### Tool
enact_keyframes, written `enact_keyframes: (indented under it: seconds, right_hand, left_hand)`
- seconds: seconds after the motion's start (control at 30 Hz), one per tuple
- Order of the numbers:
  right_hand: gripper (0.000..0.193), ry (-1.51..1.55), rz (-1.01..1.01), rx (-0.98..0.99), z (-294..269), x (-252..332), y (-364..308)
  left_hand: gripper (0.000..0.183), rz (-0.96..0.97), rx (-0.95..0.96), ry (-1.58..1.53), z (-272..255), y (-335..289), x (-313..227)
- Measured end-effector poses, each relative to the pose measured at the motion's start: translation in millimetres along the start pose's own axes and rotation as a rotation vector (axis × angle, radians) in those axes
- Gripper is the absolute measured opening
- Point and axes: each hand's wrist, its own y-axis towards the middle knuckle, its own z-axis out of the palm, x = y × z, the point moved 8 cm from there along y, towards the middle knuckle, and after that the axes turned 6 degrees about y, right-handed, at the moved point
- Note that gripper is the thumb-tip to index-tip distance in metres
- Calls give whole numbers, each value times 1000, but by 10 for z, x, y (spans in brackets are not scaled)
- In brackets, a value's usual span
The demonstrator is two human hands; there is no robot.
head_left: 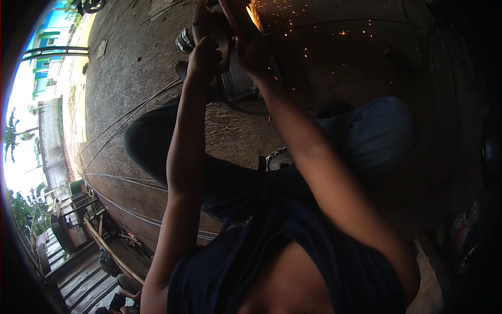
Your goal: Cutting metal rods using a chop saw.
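A dark cut-off saw [209, 23] with a flat base [238, 83] stands on the ground beyond my knees at the top. My left hand [205, 56] is closed around its loop-shaped handle, beside a silvery motor end [184, 41]. Close by on the right, my right hand [253, 56] is in deep shadow. It looks closed at the lower end of a reddish bar [230, 14], but what its fingers grip is hard to make out. A bright stream of sparks [254, 15] shoots out past the bar, and loose sparks scatter to the right.
My bent legs in jeans [366, 125] flank the saw's near side. Thin cables or rods [125, 118] run across the rough ground [130, 68] on the left. A metal frame [78, 209] and another person [125, 298] are at the lower left.
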Motion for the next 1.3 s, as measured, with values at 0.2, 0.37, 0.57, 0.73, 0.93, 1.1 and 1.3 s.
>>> enact_keyframes:
  seconds: [0.2, 0.37, 0.57, 0.73, 0.93, 1.1, 1.3]
  right_hand:
    - [47, 75, -33, -85, -138, 102, 33]
    - [52, 58, 26, 45, -75, 80, 27]
    - [42, 56, 20, -66, -87, 15, 16]
    - [41, 11, 35, -44, -56, -49, -95]
    - [39, 126, -12, 44, -138, -77, -207]
    - [42, 194, -66, 19, -169, 59, -95]
    - [47, 39, 121, 111, -18, 267, 417]
  left_hand:
    - [16, -9, 1, 38, -22, 22, 16]
    - [20, 0, -87, 104, -66, 1, 24]
    - [20, 4, -60, 106, -38, -40, 23]
    - [13, -13, -36, 111, -113, 32, 132]
    - [13, -19, -63, 144, -191, 14, 449]
    - [28, 0, -164, 125, -208, 15, 328]
    - [27, 788, 183, 1108, 82, 287, -618]
